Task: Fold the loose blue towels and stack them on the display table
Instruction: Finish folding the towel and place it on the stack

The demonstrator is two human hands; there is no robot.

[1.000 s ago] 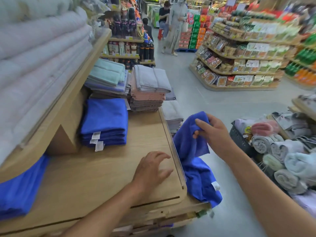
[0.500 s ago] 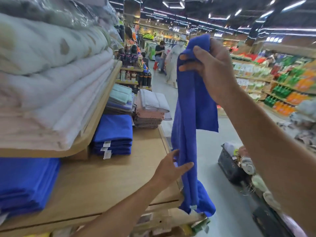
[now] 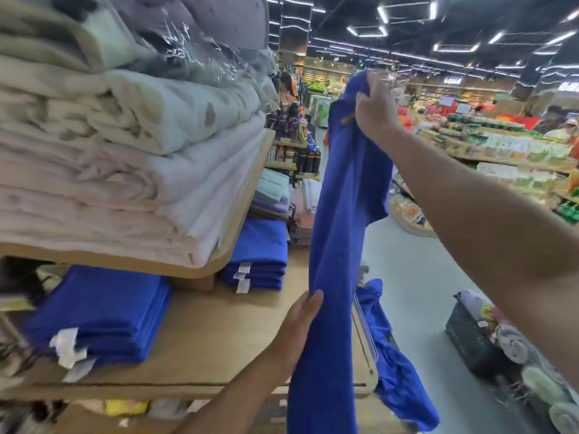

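Blue cloth, feel: the loose blue terry towel [image 3: 341, 214] hangs long and limp, so I judge it light, soft and without stiffness.
Left hand [image 3: 300, 327]: pinches the hanging edge low down, thumb in front, fingers hidden behind the cloth.
Right hand [image 3: 374, 111]: clamped on a bunched top corner, held high.
Where to hold: probably both top corners, to spread it flat.
Wooden desk [image 3: 219, 339]: a second loose blue towel [image 3: 391, 355] droops off its rim; folded blue stacks [image 3: 260, 252] sit further back.
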